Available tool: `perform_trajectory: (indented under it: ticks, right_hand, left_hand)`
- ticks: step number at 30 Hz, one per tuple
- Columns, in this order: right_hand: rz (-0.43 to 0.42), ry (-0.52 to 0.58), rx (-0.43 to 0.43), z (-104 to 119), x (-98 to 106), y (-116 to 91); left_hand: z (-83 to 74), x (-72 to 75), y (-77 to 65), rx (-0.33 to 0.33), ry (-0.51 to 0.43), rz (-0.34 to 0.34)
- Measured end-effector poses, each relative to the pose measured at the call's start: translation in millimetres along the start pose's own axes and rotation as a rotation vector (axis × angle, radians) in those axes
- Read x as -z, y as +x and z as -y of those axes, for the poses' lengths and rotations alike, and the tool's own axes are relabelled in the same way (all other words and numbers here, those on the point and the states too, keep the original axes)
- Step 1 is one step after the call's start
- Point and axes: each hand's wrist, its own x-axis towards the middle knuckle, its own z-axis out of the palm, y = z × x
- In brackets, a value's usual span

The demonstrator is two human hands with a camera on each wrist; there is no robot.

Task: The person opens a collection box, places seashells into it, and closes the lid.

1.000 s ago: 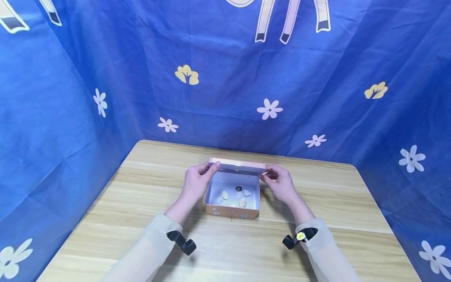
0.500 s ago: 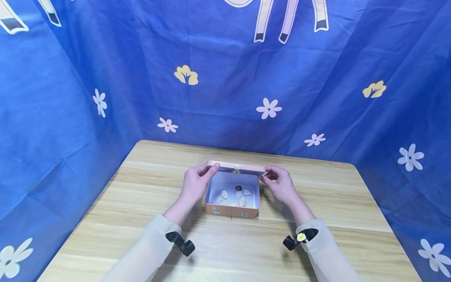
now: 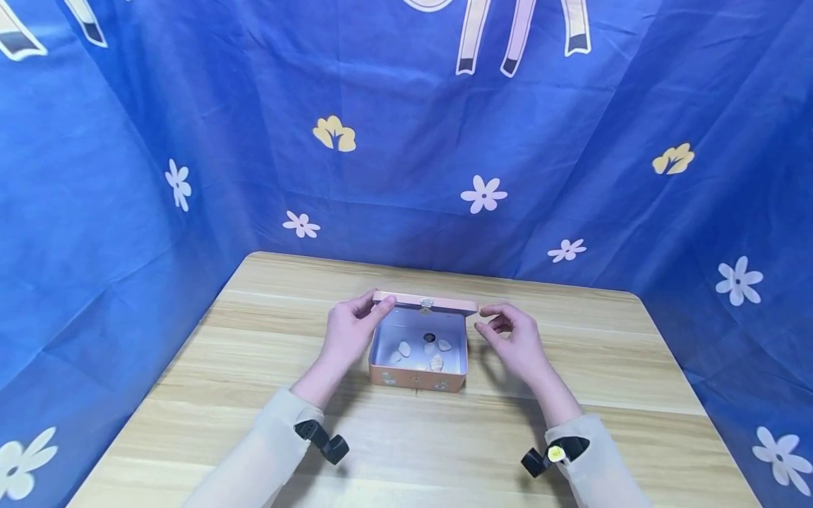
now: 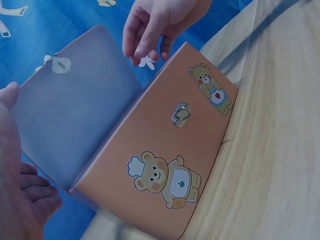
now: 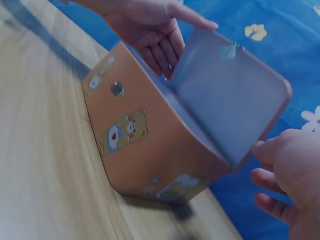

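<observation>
A peach tin box (image 3: 416, 382) with bear pictures and a metal clasp (image 4: 181, 115) stands in the middle of the table, its hinged lid (image 3: 438, 304) raised and tilted. Inside lie several pale shells (image 3: 436, 363) and a small dark round piece (image 3: 430, 338). My left hand (image 3: 349, 326) holds the lid at its left side, thumb on the front edge and fingers behind. Just off the lid's right corner is my right hand (image 3: 516, 337), fingers loosely bent, holding nothing; a narrow gap shows between its fingertips and the lid.
The wooden table (image 3: 241, 381) ends at a blue cloth backdrop (image 3: 406, 176) printed with flowers, which hangs behind it and on both sides. A black camera is strapped to each wrist.
The lid has tipped a little forward over the box. My right hand has let go of the lid's right corner and drawn back to the right; my left hand keeps its hold.
</observation>
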Motion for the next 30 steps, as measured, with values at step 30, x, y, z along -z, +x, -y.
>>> perform_trajectory:
  ticks: [30]
  right_hand:
    - [0.197,0.111,-0.016,64,-45,-28]
  left_hand:
    - [-15.7,4.4,-20.8,0.013,0.011,-0.055]
